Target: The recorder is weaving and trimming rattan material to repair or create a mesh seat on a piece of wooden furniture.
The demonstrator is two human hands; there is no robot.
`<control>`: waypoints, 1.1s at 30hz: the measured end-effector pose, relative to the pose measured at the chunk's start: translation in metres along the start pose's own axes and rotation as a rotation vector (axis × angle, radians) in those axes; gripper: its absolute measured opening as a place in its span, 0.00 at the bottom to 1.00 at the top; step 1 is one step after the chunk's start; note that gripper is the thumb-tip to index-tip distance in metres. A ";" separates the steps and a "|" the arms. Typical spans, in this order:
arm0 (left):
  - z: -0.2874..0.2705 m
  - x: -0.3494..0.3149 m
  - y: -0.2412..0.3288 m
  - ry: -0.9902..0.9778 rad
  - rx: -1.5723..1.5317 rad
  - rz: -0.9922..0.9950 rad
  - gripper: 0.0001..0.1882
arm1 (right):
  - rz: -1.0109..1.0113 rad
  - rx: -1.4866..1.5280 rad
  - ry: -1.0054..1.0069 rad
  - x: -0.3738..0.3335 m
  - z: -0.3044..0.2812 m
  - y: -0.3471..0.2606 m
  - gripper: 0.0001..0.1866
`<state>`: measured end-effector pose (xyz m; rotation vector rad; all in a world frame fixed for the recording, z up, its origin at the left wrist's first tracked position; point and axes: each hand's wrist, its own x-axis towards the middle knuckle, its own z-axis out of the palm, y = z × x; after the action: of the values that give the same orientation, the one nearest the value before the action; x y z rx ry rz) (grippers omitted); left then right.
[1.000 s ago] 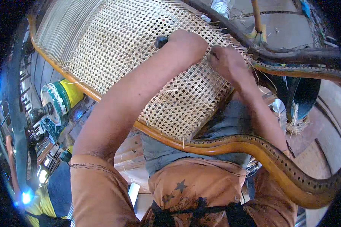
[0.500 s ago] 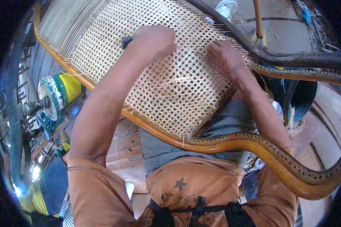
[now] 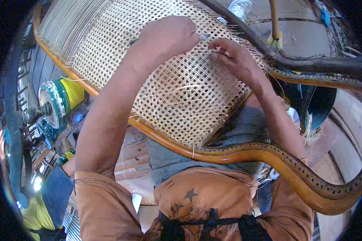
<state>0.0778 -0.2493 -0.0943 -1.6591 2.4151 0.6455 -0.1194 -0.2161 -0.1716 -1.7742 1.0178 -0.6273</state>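
A woven cane panel (image 3: 173, 86), pale with rows of small holes, is set in an orange-brown curved wooden frame (image 3: 213, 156) across my lap. My left hand (image 3: 171, 36) is closed above the middle of the panel, around a tool with a dark end (image 3: 134, 41) by the wrist. A small greyish tip shows past the knuckles; its exact kind is hidden. My right hand (image 3: 239, 62) is beside it, close to the panel's right edge. Its fingers are loosely curved, with a gap between them, and I see nothing held.
Loose cane ends stick out along the panel's right edge, beside a dark wooden rail (image 3: 317, 63). Unwoven parallel strands (image 3: 64, 28) span the upper left of the frame. A green and yellow turned post (image 3: 64, 100) stands left. A dark bucket (image 3: 323, 100) is at right.
My left hand has moved up and right, over the weave. My right hand has lifted off the panel edge and shifted slightly left, its fingers parting. The panel and frame stay nearly still.
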 end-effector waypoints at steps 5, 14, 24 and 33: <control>-0.004 -0.004 -0.023 0.048 -0.094 -0.064 0.20 | -0.074 -0.616 -0.234 0.020 0.011 -0.003 0.13; 0.009 0.011 0.014 -0.425 0.178 -0.164 0.13 | 0.191 -0.170 0.032 -0.003 0.001 -0.002 0.12; 0.012 0.030 0.045 -0.417 0.277 0.006 0.11 | 0.309 -0.222 -0.027 -0.017 -0.007 0.002 0.12; 0.029 0.046 0.060 -0.421 0.378 0.144 0.11 | 0.526 -0.073 -0.132 -0.013 -0.006 0.018 0.13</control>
<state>0.0021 -0.2585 -0.1203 -1.0864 2.1889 0.4604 -0.1374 -0.2111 -0.1855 -1.4942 1.3568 -0.1441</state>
